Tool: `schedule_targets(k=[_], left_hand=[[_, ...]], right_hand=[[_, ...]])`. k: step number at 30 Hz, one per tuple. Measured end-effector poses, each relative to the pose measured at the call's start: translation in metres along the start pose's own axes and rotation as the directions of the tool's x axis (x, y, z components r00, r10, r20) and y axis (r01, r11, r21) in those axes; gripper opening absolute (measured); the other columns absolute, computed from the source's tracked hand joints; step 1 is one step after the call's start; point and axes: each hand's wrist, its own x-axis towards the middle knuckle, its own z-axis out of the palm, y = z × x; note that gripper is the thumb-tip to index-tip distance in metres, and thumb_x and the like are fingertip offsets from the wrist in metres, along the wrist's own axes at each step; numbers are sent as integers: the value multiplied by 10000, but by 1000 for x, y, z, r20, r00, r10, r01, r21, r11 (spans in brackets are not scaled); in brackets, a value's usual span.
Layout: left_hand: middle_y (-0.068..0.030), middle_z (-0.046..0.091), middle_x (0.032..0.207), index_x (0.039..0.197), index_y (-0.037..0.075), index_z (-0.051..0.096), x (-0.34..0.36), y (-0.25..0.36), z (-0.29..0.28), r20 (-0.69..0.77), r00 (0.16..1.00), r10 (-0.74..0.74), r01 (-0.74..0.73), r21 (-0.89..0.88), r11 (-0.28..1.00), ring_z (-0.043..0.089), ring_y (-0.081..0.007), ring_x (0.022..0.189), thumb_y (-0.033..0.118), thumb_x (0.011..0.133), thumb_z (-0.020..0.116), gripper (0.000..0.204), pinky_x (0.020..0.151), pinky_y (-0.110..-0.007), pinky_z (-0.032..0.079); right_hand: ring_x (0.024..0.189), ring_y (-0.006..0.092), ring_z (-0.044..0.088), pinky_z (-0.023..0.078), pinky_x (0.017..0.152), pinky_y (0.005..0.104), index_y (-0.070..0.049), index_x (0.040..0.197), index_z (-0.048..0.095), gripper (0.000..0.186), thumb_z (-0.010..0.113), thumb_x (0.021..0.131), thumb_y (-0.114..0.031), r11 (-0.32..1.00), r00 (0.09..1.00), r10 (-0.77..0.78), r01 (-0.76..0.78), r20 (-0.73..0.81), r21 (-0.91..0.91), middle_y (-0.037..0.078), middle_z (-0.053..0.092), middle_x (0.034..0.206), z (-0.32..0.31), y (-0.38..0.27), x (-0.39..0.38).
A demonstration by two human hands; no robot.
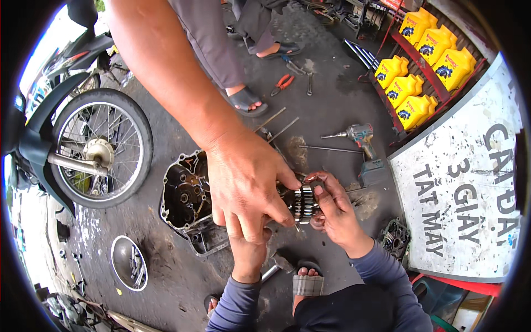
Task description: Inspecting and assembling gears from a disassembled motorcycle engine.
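My right hand is closed, fingers and thumb around the right end of a transmission gear cluster. Its steel toothed wheels sit side by side on a shaft. My left hand is just left of it; its fingers are mostly hidden behind another person's hand. That hand reaches in from the top, with thumb and forefinger at the cluster's left side. Under and left of these hands lies an open engine case, oily and dark inside. The overlapping hands hide part of it.
A motorcycle wheel stands at left, above a metal bowl of small parts. A cordless driver, red-handled pliers, a wrench and a hammer lie around. Yellow bottles and a white sign stand right.
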Motion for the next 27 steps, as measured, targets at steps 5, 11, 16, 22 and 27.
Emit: schedule_targets(k=[5, 11, 16, 22, 27], left_hand=[[-60, 514, 1230, 1344, 82, 404, 13, 19, 4, 200, 965, -169, 238, -397, 887, 566, -175, 1091, 57, 953, 562, 422, 894, -313, 503], [-57, 511, 1168, 1146, 21, 583, 25, 9, 11, -32, 997, -73, 60, -292, 955, 570, -155, 1016, 59, 846, 703, 325, 777, -272, 499], [-46, 461, 1208, 1242, 72, 500, 35, 8, 9, -2, 997, 73, -73, -132, 989, 547, -157, 1078, 109, 917, 653, 361, 896, -297, 488], [-34, 518, 1175, 1275, 104, 409, 40, 20, 11, 95, 988, -125, 156, -668, 727, 551, -144, 1072, 159, 944, 634, 404, 917, -294, 476], [-38, 519, 1184, 1273, 96, 421, 43, 22, 11, 107, 986, -129, 168, -668, 725, 548, -143, 1080, 166, 939, 644, 407, 922, -297, 474]], right_hand=[[516, 5, 351, 272, 438, 194, -80, 1183, 483, 206, 463, 1035, -222, 993, 998, -69, 69, 0, -92, -25, 491, 784, 1, -10, 6], [579, 7, 394, 317, 487, 185, -59, 1187, 483, 219, 462, 1035, -215, 987, 997, -83, 83, 3, -139, -15, 501, 834, 7, -25, 7], [714, 25, 446, 384, 637, 196, -62, 1238, 452, 246, 462, 1034, -198, 882, 977, -210, 209, 44, -422, 4, 508, 902, 6, -29, 11], [708, 34, 427, 367, 626, 208, -71, 1292, 366, 297, 468, 1014, -89, 925, 974, -179, 215, 139, -315, 8, 493, 869, 3, -33, 16], [735, 42, 432, 368, 641, 215, -79, 1311, 330, 336, 451, 1001, -30, 896, 944, -257, 312, 204, -316, 14, 501, 872, -3, -24, 24]])
